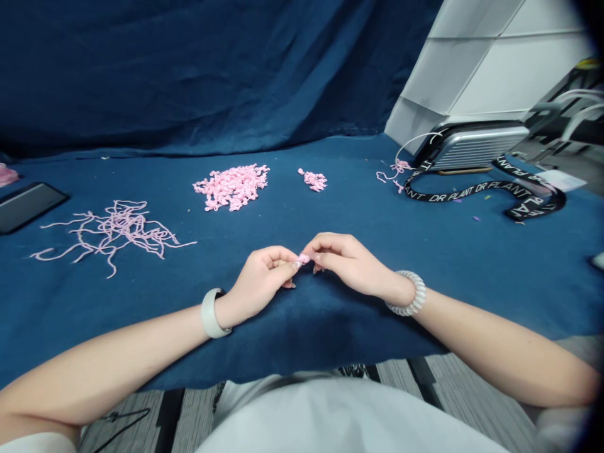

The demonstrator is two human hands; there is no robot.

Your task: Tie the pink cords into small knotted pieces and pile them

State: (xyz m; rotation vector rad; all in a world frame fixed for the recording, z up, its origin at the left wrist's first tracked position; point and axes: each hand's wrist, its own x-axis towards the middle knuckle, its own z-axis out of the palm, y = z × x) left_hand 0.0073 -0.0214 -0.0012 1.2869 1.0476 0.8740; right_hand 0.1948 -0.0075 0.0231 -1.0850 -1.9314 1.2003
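A small pink yarn piece (303,258) is pinched between my two hands above the front part of the table. My left hand (264,277) grips its left side with thumb and forefinger. On the other side, the fingertips of my right hand (352,261) close on the same piece. Fingers cover much of it, so its exact shape is hard to make out. Beyond the hands lie a large pile of knotted pink yarn pieces (232,187) and a smaller pile of similar pieces (314,181). Loose pink yarn strands (125,228) spread out at the left.
The table has a dark blue cloth (264,352). A dark flat device (31,204) is at the far left. At the right stand a silver ridged case (481,146), a black lettered strap (453,194) and yarn scraps (400,167). A blue curtain (212,75) hangs behind.
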